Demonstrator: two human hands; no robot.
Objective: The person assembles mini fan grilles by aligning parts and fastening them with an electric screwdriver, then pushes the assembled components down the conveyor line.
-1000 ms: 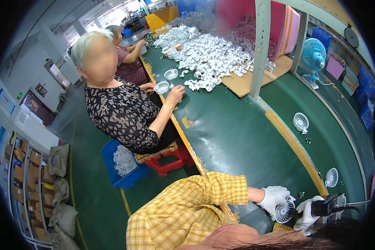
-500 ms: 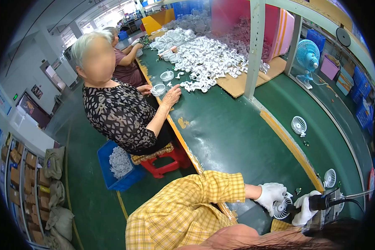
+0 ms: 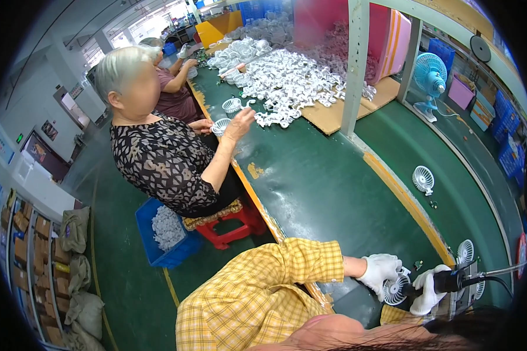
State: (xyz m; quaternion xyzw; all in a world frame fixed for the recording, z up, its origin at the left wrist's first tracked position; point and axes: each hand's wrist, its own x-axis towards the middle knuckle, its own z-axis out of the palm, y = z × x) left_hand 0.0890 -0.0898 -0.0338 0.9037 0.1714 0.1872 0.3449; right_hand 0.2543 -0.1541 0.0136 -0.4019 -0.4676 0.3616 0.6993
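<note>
My left hand (image 3: pixel 379 275), in a white glove, grips the edge of a small white fan guard (image 3: pixel 395 290) on the green table. My gloved right hand (image 3: pixel 428 291) is wrapped round a black electric screwdriver (image 3: pixel 450 281), with a black cable and a metal rod at its rear. The tool's front end points at the middle of the guard, where its tip is hidden. A tiny green and metal part (image 3: pixel 418 265) lies just beyond my hands.
White fan guards (image 3: pixel 423 179) lie spaced along the green belt (image 3: pixel 392 140) at right. A large heap of white parts (image 3: pixel 298 82) covers the far table beside a metal post (image 3: pixel 355 70). A co-worker (image 3: pixel 158 152) sits at the left edge, another beyond. A blue crate (image 3: pixel 152 240) stands on the floor.
The guards on the belt have shifted slightly toward the lower right. The nearer co-worker's hand has lifted off the table with a small white part. My hands have barely moved.
</note>
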